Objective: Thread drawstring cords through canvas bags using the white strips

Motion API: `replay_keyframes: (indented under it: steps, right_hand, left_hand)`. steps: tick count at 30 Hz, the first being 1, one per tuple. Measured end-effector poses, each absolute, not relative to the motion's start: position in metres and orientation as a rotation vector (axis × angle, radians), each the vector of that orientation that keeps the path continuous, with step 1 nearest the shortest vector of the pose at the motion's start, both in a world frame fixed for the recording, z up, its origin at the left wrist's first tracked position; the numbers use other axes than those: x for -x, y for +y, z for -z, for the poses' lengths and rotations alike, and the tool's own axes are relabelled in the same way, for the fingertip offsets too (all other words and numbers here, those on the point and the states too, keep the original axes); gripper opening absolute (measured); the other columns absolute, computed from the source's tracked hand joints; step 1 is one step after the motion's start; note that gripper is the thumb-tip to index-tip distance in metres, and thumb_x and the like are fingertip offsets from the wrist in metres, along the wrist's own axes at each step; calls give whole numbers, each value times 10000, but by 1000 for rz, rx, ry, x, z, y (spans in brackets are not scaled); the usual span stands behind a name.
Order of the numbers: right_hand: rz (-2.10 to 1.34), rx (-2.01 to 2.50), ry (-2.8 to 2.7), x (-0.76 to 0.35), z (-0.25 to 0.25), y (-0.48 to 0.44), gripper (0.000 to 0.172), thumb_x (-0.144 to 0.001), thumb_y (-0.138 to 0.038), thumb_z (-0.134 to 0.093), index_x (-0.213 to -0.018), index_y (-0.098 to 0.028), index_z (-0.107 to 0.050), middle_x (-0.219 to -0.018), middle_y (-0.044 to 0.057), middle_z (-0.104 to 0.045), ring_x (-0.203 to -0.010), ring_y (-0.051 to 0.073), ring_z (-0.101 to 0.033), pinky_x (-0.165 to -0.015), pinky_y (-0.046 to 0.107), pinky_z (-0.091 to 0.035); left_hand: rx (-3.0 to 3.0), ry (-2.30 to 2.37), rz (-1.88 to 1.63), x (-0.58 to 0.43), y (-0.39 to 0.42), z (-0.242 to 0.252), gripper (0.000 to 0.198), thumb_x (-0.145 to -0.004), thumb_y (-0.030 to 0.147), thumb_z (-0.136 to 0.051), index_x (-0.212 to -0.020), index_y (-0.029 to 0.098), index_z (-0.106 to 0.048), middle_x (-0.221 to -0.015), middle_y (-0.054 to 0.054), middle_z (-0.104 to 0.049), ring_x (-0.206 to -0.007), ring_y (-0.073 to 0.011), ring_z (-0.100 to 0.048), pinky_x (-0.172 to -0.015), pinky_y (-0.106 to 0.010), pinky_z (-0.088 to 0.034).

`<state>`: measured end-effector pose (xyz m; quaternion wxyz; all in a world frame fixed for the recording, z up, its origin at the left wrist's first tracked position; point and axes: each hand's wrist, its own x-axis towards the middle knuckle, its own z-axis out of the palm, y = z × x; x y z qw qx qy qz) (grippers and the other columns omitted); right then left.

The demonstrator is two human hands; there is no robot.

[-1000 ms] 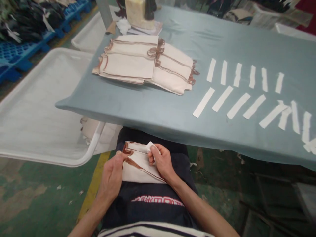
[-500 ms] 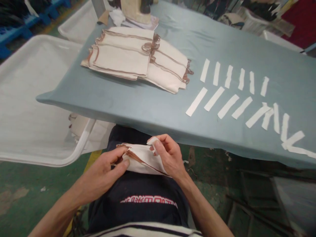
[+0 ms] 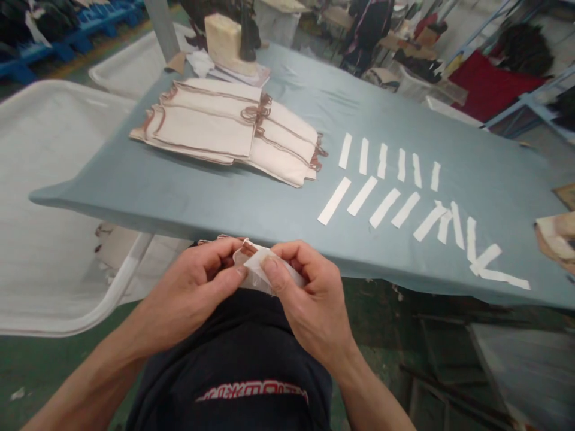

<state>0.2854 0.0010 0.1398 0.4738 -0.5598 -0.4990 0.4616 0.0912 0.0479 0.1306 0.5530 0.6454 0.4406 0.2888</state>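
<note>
Just below the table's front edge, my left hand (image 3: pixel 197 290) is closed on a cream fabric piece with brown edging (image 3: pixel 246 248). My right hand (image 3: pixel 309 293) pinches a white strip (image 3: pixel 256 261) between thumb and fingers, laying it against the same fabric. Both thumbs are on top and the fingertips are tucked underneath, so much of the fabric is hidden. On the table, a pile of cream fabric pieces with brown edges and cords (image 3: pixel 206 129) lies beyond my hands. Several loose white strips (image 3: pixel 334 201) are spread in rows to its right.
A blue-green cloth covers the table (image 3: pixel 179 197). At left stands a large white plastic tub (image 3: pixel 58 323) with fabric pieces inside. A yellowish block (image 3: pixel 223 42) stands on the table's far left. A brown and cream object (image 3: pixel 557 239) is at the right edge.
Both hands have lifted the fabric piece from my lap toward the table edge. The white strip, earlier held off in my right fingers, now lies against the fabric. My view has shifted right and up.
</note>
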Motion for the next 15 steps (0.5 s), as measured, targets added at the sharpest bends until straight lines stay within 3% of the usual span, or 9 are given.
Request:
replay_keyframes:
  steps: [6, 15]
  right_hand:
    - [-1038, 1454, -1231, -281, -134, 3, 202, -1000, -405, -759, -917, -221, -768, -726, -18, -768, -591, 133, -616, -572, 260, -436]
    - [-1010, 1483, -1233, -277, -133, 6, 248, -1007, -459, -776, -912, -230, -770, -688, -21, -739, -548, 135, -568, -541, 270, -408]
  left_hand:
    - [-1382, 1044, -714, -101, 49, -130, 223, -852, 401, -690, -910, 210, -791, -813, 1, -803, -734, -216, -723, -679, -261, -582]
    - [-1360, 1082, -712, -102, 48, -133, 231, -823, 439, -702, -824, 215, -760, -743, 4, -749, -660, -194, -644, -604, -250, -553]
